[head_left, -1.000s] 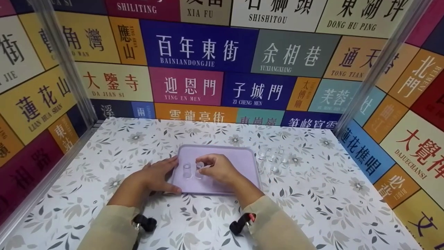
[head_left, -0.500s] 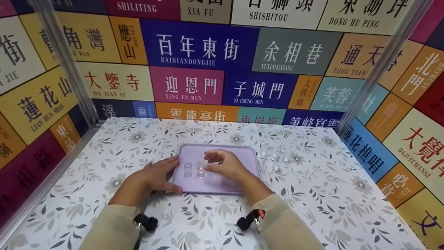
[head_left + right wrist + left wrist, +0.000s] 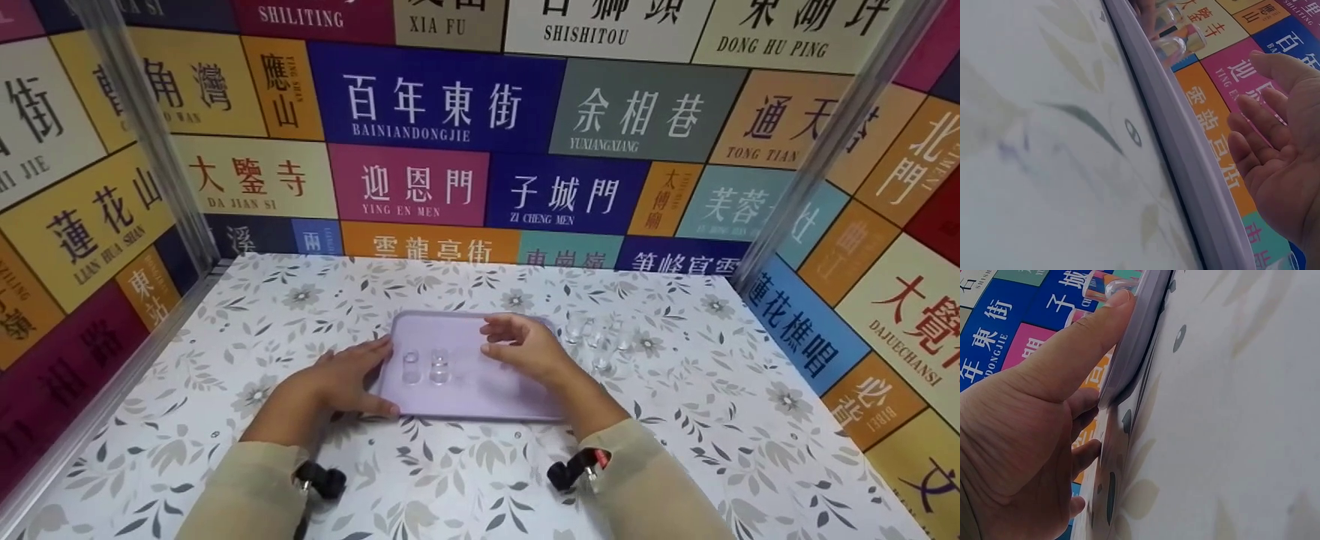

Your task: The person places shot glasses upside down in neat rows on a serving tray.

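A lilac rectangular tray lies on the table, and two small clear glasses stand side by side on its left half. My left hand rests against the tray's left end, thumb along the near rim and fingers spread along the side. In the left wrist view the left thumb lies straight over the tray's rim. My right hand hovers over the right half of the tray, fingers loosely bent. Its palm holds nothing in the right wrist view.
Several more small clear glasses stand in a cluster just right of the tray. The table has a leaf-and-flower cover. Walls of coloured name panels rise behind and at both sides, with clear corner posts.
My right hand has let go of the second glass, which now stands beside the first, and has moved right, away from it. My left hand has stayed at the tray.
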The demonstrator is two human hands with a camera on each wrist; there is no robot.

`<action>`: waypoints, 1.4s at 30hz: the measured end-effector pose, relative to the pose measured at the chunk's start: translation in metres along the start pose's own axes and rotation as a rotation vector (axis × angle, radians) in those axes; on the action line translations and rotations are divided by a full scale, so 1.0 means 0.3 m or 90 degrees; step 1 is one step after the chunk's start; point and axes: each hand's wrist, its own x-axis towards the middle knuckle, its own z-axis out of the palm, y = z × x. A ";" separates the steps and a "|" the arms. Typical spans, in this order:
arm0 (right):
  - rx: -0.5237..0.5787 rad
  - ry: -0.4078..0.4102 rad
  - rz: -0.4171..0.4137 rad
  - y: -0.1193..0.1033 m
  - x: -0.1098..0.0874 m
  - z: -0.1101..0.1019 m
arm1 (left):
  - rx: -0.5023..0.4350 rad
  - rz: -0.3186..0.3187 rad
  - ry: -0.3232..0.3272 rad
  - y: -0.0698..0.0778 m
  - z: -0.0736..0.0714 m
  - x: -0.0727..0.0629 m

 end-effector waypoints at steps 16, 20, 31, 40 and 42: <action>0.003 0.083 -0.014 0.021 -0.075 -0.244 | 0.000 -0.004 -0.005 0.005 -0.006 -0.007; 0.010 0.105 -0.004 0.034 -0.093 -0.308 | 0.011 0.008 -0.003 0.006 -0.007 -0.007; -0.018 0.164 0.031 0.060 -0.141 -0.441 | 0.006 0.002 -0.008 0.001 -0.003 0.002; -0.006 0.217 0.052 0.089 -0.172 -0.534 | -0.008 -0.020 -0.009 0.005 -0.003 0.001; -0.006 0.229 0.059 0.100 -0.178 -0.555 | -0.010 -0.021 -0.007 0.004 -0.004 0.000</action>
